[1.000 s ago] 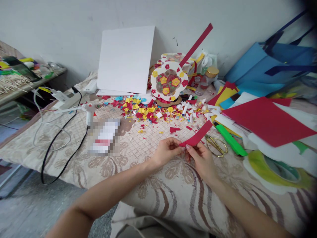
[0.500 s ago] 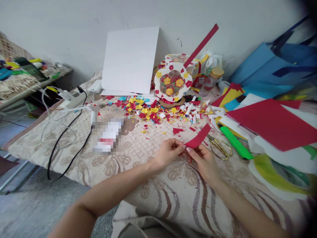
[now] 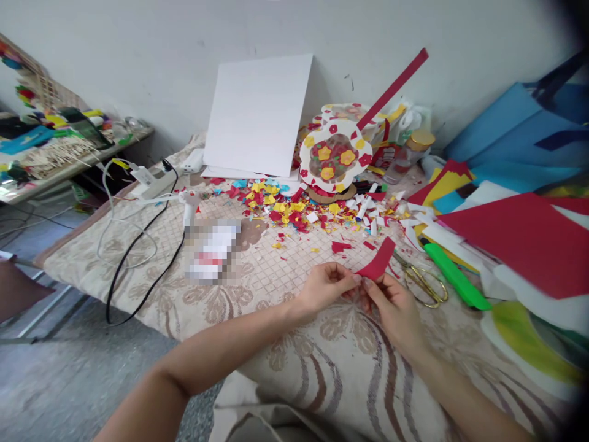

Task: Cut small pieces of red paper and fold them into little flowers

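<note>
A short red paper strip [image 3: 378, 261] is pinched at its near end between both my hands, its free end pointing up and to the right. My left hand [image 3: 324, 287] grips it with thumb and fingers closed. My right hand [image 3: 391, 305] is closed on the same end from the right. Both hands hover just above the patterned beige cloth [image 3: 257, 288]. Gold-handled scissors [image 3: 421, 282] lie just right of my right hand.
Paper scraps [image 3: 294, 212] litter the cloth ahead, before a flower-decorated paper plate [image 3: 334, 156] and a leaning white board [image 3: 260, 113]. A green marker [image 3: 455, 276], red sheets [image 3: 519, 236] and tape roll [image 3: 534, 325] lie right. A glue gun [image 3: 188, 205] and cables [image 3: 138, 245] lie left.
The visible part of the red strip has grown shorter between my hands. The view has shifted, so everything sits further right in the frame.
</note>
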The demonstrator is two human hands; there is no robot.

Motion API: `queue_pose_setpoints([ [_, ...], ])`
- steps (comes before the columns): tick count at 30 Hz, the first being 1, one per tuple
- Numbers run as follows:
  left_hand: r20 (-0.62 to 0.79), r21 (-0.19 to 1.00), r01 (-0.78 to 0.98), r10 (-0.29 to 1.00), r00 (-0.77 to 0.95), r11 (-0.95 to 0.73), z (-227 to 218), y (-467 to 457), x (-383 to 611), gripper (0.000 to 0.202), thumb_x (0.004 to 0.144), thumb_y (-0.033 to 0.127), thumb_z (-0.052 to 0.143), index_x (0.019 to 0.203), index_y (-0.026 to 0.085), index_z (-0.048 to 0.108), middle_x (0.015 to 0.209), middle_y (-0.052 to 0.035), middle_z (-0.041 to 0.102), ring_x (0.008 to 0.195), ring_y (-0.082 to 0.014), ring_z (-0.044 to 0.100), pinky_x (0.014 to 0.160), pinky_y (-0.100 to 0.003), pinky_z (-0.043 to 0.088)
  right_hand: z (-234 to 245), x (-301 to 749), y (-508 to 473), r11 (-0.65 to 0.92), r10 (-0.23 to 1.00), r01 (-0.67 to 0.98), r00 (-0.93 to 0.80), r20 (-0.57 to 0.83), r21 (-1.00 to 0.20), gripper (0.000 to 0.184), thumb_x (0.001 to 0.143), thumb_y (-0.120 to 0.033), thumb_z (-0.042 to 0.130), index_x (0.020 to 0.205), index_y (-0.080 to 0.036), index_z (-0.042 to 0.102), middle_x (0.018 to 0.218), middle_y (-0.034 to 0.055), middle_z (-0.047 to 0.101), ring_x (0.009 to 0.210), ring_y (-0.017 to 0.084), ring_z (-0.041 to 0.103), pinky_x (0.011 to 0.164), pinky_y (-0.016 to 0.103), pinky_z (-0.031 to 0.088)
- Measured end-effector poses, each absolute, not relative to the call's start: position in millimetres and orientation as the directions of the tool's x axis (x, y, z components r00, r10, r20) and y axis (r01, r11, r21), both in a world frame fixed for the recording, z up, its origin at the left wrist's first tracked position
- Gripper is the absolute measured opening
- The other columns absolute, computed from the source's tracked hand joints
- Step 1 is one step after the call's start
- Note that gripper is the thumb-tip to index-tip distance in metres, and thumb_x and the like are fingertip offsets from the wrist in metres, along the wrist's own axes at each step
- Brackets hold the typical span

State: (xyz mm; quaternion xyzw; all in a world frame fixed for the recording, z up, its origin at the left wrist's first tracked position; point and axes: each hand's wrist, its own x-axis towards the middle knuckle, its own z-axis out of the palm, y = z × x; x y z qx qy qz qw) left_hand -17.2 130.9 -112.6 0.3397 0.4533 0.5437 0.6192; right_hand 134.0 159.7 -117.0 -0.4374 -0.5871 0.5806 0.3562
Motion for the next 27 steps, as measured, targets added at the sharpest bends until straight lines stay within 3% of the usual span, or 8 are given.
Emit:
queue_pose_setpoints([
  [5, -0.126, 0.972, -0.2, 0.992, -0.015, 0.121, -111.8, 130.0, -18.9, 0.041, 0.073, 0.052, 0.061, 0.066, 0.014, 0.048, 0.052, 0.0033, 0.049, 0.047, -0.0063, 0.044, 0.047, -0.02, 0.035, -116.3, 133.3, 157.7, -0.03, 0.916, 0.126, -0.393, -0.078, -0.992, 0.02, 0.084, -0.038, 0.058, 0.075, -0.02, 0.056, 0.052, -0.004, 0.053, 0.046, 0.011, 0.047, 0.046, 0.023, 0.038],
  [11, 0.07, 0.997, 0.025, 0.995, -0.072, -0.068, -119.7, 131.2, -19.7, 0.033, 0.081, 0.044, 0.055, 0.069, 0.015, 0.047, 0.06, 0.0031, 0.045, 0.055, -0.0073, 0.038, 0.052, -0.021, 0.033, -117.7, 134.6, 159.3, -0.028, 0.906, 0.118, -0.416, -0.075, -0.993, 0.019, 0.085, -0.038, 0.057, 0.078, -0.02, 0.056, 0.054, -0.0036, 0.053, 0.049, 0.011, 0.048, 0.048, 0.024, 0.039],
  [14, 0.082, 0.996, 0.036, 0.994, -0.068, -0.079, -119.7, 130.4, -21.0, 0.033, 0.08, 0.044, 0.057, 0.069, 0.015, 0.048, 0.059, 0.003, 0.046, 0.056, -0.0074, 0.04, 0.053, -0.021, 0.034, -117.5, 135.7, 160.1, -0.032, 0.895, 0.123, -0.439, -0.084, -0.992, 0.018, 0.084, -0.038, 0.059, 0.082, -0.02, 0.058, 0.056, -0.0031, 0.055, 0.05, 0.012, 0.05, 0.05, 0.024, 0.04],
  [18, 0.013, 0.997, -0.077, 1.0, -0.026, -0.015, -115.1, 129.4, -21.6, 0.034, 0.077, 0.046, 0.06, 0.07, 0.014, 0.051, 0.058, 0.0019, 0.049, 0.052, -0.0071, 0.045, 0.051, -0.021, 0.037, -118.3, 136.2, 161.3, -0.037, 0.897, 0.092, -0.437, -0.074, -0.995, 0.018, 0.084, -0.037, 0.059, 0.082, -0.02, 0.059, 0.057, -0.0026, 0.055, 0.05, 0.012, 0.049, 0.048, 0.024, 0.04],
  [22, -0.02, 0.988, -0.151, 1.0, 0.018, 0.022, -111.4, 128.4, -22.9, 0.032, 0.077, 0.042, 0.061, 0.087, 0.011, 0.057, 0.063, -0.0008, 0.056, 0.053, -0.0086, 0.053, 0.054, -0.022, 0.044, -118.7, 136.5, 160.7, -0.067, 0.904, 0.058, -0.418, -0.085, -0.996, 0.018, 0.084, -0.037, 0.059, 0.081, -0.02, 0.059, 0.06, -0.0022, 0.056, 0.05, 0.011, 0.049, 0.047, 0.023, 0.039],
  [27, 0.027, 0.999, 0.035, 0.999, 0.028, -0.028, -111.8, 115.4, -37.6, 0.034, 0.081, 0.027, 0.057, 0.112, 0.014, 0.053, 0.071, -0.0025, 0.062, 0.065, -0.0128, 0.062, 0.063, -0.025, 0.049, -119.5, 137.2, 158.3, -0.058, 0.897, 0.107, -0.431, -0.099, -0.993, 0.019, 0.083, -0.037, 0.06, 0.077, -0.019, 0.058, 0.056, -0.0024, 0.055, 0.05, 0.011, 0.049, 0.048, 0.023, 0.039],
])
